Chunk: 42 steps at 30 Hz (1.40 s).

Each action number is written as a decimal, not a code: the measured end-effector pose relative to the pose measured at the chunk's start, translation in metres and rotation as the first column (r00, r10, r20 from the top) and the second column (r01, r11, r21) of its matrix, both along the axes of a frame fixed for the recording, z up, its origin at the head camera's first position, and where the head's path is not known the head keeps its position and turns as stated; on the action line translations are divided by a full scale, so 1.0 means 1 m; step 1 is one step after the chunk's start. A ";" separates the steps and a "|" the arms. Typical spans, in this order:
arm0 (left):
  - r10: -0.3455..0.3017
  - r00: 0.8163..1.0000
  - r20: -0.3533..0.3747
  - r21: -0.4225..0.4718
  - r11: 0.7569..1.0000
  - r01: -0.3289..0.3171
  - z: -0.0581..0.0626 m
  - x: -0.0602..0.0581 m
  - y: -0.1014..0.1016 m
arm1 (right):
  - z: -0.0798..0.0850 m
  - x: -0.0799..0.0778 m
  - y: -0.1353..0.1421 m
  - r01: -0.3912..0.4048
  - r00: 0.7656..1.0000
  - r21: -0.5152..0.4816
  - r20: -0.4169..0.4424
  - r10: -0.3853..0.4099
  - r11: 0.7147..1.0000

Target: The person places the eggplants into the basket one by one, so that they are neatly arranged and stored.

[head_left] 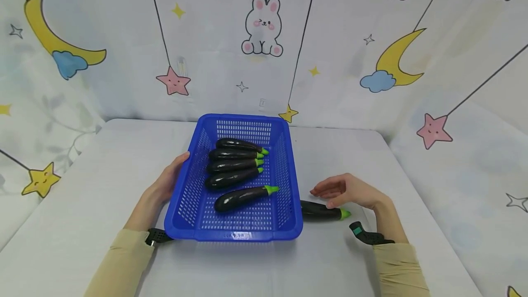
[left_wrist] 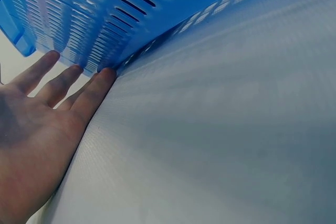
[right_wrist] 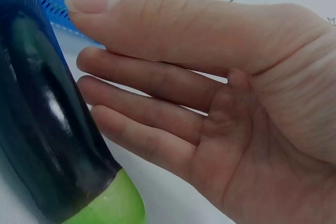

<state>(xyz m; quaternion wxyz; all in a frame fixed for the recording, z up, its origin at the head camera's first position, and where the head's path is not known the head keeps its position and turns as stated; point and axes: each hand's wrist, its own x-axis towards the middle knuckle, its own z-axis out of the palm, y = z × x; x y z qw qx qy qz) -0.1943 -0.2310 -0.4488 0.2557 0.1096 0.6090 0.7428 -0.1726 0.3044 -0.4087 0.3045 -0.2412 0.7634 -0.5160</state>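
A blue plastic basket (head_left: 294,196) with slotted walls holds several dark eggplants (head_left: 235,180) with green stem ends. My left hand (head_left: 167,180) is at the basket's left side; in the left wrist view its straight fingers (left_wrist: 63,85) touch the slotted wall from outside. Another eggplant (head_left: 319,211) lies on the table right of the basket, its far end hidden by the basket's wall. Above and beside that eggplant is my right hand (head_left: 350,190), fingers loosely extended and holding nothing. The right wrist view shows the eggplant (right_wrist: 50,114) close to the fingertips.
A white cloth covers the table (head_left: 330,260). Behind it hangs a white curtain (head_left: 222,35) printed with moons, stars and a rabbit. Black straps with small devices are on both wrists, the right device (head_left: 369,235) standing out near the loose eggplant.
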 end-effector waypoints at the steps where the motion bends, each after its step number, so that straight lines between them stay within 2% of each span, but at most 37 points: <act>1: 0.002 1.000 0.001 -0.004 1.000 -0.002 0.000 0.000 0.000 | -0.001 0.000 0.000 -0.001 1.000 0.006 0.003 0.001 1.000; 7: 0.019 1.000 0.016 -0.031 0.999 -0.019 0.001 0.000 0.001 | -0.003 0.000 0.000 -0.013 1.000 0.019 0.018 0.013 1.000; 20: 0.028 1.000 0.012 -0.062 0.998 -0.028 0.003 -0.001 0.002 | -0.015 -0.003 0.000 -0.034 0.999 -0.029 0.030 0.034 0.999; 33: 0.018 1.000 0.025 -0.051 0.999 -0.017 0.002 0.000 0.001 | -0.020 -0.004 -0.006 -0.098 0.995 -0.089 0.025 0.100 0.991; 42: 0.018 1.000 0.022 -0.048 0.999 -0.017 0.001 -0.001 0.001 | -0.023 -0.004 -0.010 -0.091 0.995 -0.055 0.021 0.092 0.994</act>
